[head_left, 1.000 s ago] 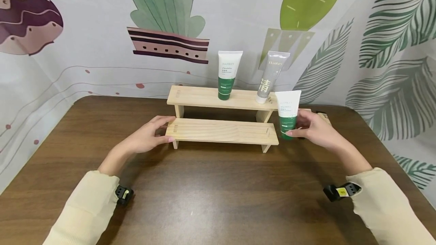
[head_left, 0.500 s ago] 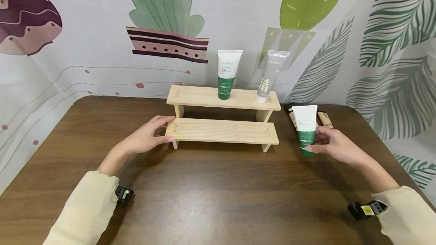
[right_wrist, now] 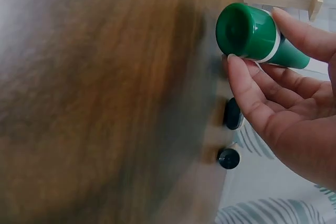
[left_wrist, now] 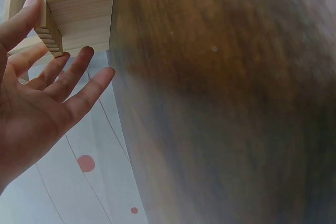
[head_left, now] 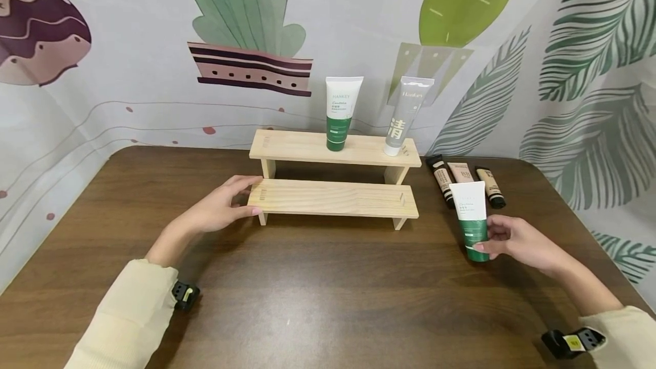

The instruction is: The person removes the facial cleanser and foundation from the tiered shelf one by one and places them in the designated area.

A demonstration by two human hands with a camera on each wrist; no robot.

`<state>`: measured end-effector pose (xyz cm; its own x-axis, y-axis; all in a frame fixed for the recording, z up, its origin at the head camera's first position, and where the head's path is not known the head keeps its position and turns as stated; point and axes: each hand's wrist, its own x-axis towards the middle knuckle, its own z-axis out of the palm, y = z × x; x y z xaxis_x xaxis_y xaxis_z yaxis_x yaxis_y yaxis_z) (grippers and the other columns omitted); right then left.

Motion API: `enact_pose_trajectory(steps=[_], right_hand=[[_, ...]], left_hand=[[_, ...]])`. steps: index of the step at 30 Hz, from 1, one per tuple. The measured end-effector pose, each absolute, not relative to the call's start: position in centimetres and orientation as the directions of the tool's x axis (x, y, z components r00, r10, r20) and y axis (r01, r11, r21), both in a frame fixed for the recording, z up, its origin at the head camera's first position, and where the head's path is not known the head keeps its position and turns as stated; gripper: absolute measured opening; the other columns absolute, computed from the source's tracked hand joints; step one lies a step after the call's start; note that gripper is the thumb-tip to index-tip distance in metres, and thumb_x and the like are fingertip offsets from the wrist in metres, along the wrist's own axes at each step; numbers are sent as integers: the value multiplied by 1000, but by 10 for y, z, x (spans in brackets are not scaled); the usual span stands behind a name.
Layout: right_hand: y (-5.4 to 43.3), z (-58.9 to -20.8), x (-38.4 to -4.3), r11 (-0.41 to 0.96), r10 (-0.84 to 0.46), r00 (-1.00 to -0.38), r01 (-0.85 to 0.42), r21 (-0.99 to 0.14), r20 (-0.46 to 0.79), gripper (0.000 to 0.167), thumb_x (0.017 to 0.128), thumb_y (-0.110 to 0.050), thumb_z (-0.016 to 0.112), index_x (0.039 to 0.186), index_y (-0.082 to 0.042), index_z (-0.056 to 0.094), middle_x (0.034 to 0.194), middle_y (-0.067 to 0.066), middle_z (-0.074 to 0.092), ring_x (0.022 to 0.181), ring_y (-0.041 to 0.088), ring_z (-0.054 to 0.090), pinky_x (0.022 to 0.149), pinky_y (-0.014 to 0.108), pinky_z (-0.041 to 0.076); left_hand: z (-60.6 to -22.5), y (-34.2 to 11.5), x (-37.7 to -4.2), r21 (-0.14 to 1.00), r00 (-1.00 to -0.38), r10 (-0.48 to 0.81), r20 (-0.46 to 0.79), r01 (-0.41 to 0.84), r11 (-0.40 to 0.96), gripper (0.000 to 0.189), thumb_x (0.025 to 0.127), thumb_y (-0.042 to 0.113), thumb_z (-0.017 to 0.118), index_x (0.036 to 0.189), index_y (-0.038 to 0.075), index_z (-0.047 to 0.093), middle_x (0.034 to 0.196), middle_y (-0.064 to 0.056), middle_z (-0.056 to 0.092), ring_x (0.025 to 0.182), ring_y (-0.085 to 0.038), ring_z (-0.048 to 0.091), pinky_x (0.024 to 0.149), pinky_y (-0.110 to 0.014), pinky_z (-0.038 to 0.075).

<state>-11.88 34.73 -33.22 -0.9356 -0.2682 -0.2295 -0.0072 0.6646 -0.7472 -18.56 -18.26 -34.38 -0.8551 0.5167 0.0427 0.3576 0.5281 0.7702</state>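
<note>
In the head view, my right hand [head_left: 523, 241] holds a white and green squeeze tube [head_left: 470, 215] by its green lower part, cap end down. The right wrist view shows its round green cap [right_wrist: 233, 27] between thumb and fingers. My left hand [head_left: 220, 204] grips the left end of the lower board of a two-step wooden display shelf [head_left: 333, 197], thumb at the front edge; in the left wrist view the other fingers spread beside the board's end. On the upper step [head_left: 292, 144] stand another white and green tube [head_left: 342, 107] and a grey translucent tube [head_left: 405, 118].
Right of the shelf, a black and beige tube [head_left: 442, 180], a pink tube [head_left: 460, 172] and a beige tube with a black cap [head_left: 491, 187] lie on the brown wooden table [head_left: 318, 300]. A patterned cloth [head_left: 154, 61] hangs behind the table.
My right hand has carried the white and green tube away from the shelf's right end, rightward and toward me, uncovering the small tubes behind. The left hand stays at the shelf.
</note>
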Motion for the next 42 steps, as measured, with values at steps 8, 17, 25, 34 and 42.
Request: enact_pose_trajectory(steps=[8,17,25,34,42], right_hand=[[355,-338,-113,644,-294,-921,8,-765,-257,40,84,-10,65,109,15,48,88,15,57,70,18,59,60,33,53],[361,-342,-110,606,-332,-901,24,-795,-280,36,86,-8,62,106,18,47,84,14,54,66,21,59,57,36,54],[363,-344,-106,592,-325,-893,66,-803,-312,35,87,-9,61,105,18,46,84,13,50,66,21,58,57,38,54],[368,-344,-103,484,-374,-865,125,-866,-334,40,90,-5,55,110,26,38,85,14,53,68,26,62,62,44,54],[372,-343,-102,489,-388,-868,91,-868,-310,52,92,-5,52,126,21,25,88,17,59,71,24,62,59,43,54]], left_hand=[[-344,-182,-185,793,-854,519,31,337,508,61,88,13,62,137,-6,31,131,-25,32,118,-42,40,93,-49,42],[-345,-183,-185,786,-856,517,28,338,518,62,88,13,62,138,-6,30,131,-24,32,118,-41,40,92,-48,42],[-346,-183,-186,778,-854,519,37,350,521,62,88,13,62,138,-6,31,130,-25,33,118,-42,41,92,-48,43],[-343,-182,-183,757,-848,528,55,380,532,61,88,15,62,137,-7,31,130,-26,33,116,-42,42,90,-50,43],[-345,-183,-186,744,-853,519,52,380,550,61,88,16,62,137,-5,32,130,-25,34,116,-41,43,91,-50,42]])
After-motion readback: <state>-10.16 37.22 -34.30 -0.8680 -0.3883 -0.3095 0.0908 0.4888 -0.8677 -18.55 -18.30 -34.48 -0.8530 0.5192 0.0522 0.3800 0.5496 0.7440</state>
